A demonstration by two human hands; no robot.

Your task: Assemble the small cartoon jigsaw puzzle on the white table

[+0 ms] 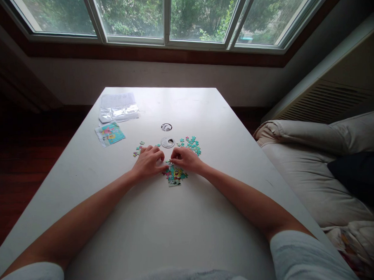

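A small, partly joined jigsaw picture [175, 175] lies on the white table [166, 223] in front of me. My left hand [149, 160] rests at its upper left edge, fingers curled and pressed down on the pieces. My right hand [184, 158] meets it from the right, fingertips pinched at the picture's top edge. Loose teal pieces [191, 144] lie just behind my right hand. A few more loose pieces [138, 149] sit left of my left hand. What the fingertips grip is too small to see.
A colourful reference card [110, 133] and a clear plastic bag on paper [119, 108] lie at the far left. Two round cable ports [167, 134] sit in the tabletop. A cushioned sofa [318, 167] stands to the right, windows behind.
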